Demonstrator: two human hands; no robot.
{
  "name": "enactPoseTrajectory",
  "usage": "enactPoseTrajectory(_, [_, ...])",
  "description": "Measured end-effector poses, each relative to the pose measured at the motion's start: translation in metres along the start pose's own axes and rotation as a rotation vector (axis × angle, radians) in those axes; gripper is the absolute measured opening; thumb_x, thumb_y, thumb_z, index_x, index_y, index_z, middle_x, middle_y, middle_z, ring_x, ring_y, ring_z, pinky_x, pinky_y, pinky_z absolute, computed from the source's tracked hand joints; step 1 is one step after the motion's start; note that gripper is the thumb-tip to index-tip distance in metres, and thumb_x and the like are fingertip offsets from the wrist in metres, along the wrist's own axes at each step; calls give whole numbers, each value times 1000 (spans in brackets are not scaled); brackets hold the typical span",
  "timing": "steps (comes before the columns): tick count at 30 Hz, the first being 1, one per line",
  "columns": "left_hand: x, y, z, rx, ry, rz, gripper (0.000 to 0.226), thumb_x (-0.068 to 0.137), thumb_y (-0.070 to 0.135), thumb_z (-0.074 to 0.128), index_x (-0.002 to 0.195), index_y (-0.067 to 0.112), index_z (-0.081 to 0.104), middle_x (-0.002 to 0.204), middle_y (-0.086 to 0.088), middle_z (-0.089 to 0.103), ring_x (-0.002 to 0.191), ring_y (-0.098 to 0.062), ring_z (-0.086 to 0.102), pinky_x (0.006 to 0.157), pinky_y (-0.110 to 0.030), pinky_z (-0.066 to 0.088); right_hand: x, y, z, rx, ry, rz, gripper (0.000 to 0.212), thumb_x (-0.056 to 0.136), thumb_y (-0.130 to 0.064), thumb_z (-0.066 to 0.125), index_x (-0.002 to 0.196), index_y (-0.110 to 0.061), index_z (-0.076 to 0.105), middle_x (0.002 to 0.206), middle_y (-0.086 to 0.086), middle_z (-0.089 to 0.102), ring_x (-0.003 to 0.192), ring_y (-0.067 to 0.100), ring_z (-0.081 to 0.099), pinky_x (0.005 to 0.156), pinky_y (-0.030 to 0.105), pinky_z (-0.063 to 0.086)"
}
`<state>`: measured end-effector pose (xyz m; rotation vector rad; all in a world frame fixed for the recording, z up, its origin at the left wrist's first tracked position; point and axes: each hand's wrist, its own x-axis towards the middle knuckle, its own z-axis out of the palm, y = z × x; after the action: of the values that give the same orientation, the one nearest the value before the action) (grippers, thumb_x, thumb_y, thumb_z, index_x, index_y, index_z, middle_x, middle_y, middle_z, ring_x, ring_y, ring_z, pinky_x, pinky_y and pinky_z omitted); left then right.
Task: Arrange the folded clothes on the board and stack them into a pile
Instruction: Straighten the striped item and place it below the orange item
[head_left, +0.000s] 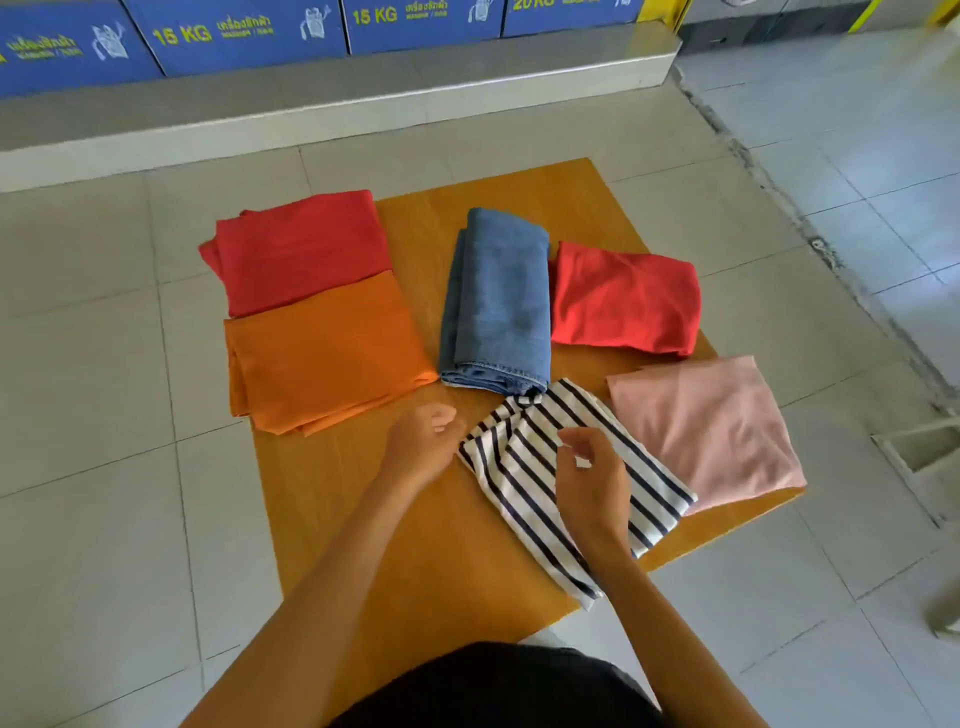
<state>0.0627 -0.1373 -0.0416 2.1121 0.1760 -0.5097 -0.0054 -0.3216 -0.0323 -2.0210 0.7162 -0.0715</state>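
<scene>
A brown wooden board (467, 571) lies on the tiled floor with several folded clothes on it. At the back left is a red garment (296, 249), and an orange one (322, 353) overlaps its near edge. Blue denim (498, 301) lies in the middle, another red piece (623, 301) to its right, and a pink one (706, 431) at the near right. A black-and-white striped garment (509, 467) lies loosely folded in front of me. My left hand (426, 441) hovers at its left edge with fingers loosely curled, holding nothing. My right hand (592, 478) hovers over the striped cloth, also holding nothing.
Pale floor tiles (104, 389) surround the board. A low step (311, 119) runs along the back with blue "15 KG" boxes (234, 36) on it. A floor drain (919, 452) sits at the right. The red and orange pieces overhang the board's left edge.
</scene>
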Motion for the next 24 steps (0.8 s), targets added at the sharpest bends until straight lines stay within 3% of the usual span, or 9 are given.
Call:
enactPoseTrajectory(2, [9,10,34,38,-82,47,19,92,37,55,78,24,55,78,9,55,76,-13,55,64,-28,41,-3,19,-21,-37,107,57,21,95,-9,58,110,-18,69,114,0,70,110,16,61,96,35,54])
enactPoseTrajectory(4, [13,11,60,121,-113,10,42,89,50,54,113,17,62,107,0,65,99,-22,62,82,-37,51,-5,37,-40,-85,203,116,22,92,-9,61,112,-16,68,123,7,66,118,25,58,103,45,50])
enactPoseTrajectory(5, [13,8,68,207,-106,-5,57,87,55,54,128,16,55,122,-3,62,111,-25,59,91,-40,50,-7,44,-49,-112,240,163,25,90,-11,63,115,-15,65,127,10,62,122,30,53,104,48,48])
enactPoseTrajectory(8, [3,-10,82,295,-132,-16,68,84,59,56,137,17,43,134,-5,55,120,-27,55,97,-43,48,-16,63,-70,-187,258,338,47,89,-22,68,131,-12,50,137,16,50,130,36,41,106,52,41])
enactPoseTrajectory(11, [-12,-28,82,249,-198,-51,65,84,56,57,137,20,43,136,-1,55,121,-23,55,97,-43,49,-23,82,-74,-40,131,482,56,92,-35,70,135,-9,43,130,14,57,116,33,56,94,47,51])
enactPoseTrajectory(15, [-51,-46,64,141,-203,-82,42,91,45,54,126,23,54,121,3,63,113,-20,60,94,-38,52,-27,87,-65,136,-122,547,44,89,-42,74,118,-10,63,101,4,71,88,19,68,72,32,56])
enactPoseTrajectory(17, [-71,-58,56,23,-197,-157,37,91,41,55,125,26,56,114,6,64,108,-19,61,91,-34,52,-29,82,-57,195,-227,543,38,84,-42,78,110,-18,65,100,4,74,89,21,71,71,35,59])
enactPoseTrajectory(21, [-92,-71,41,-352,-61,-357,64,74,66,60,132,41,48,122,9,63,110,-22,62,90,-47,55,-31,56,-27,184,-385,496,28,83,-44,79,99,-26,66,98,2,75,91,21,73,79,40,61])
enactPoseTrajectory(24, [-95,-84,23,-418,29,-395,88,69,79,57,143,36,37,139,6,54,125,-21,53,105,-48,45,-27,29,-3,146,-473,410,28,87,-37,76,108,-21,65,99,1,74,90,21,73,81,41,62])
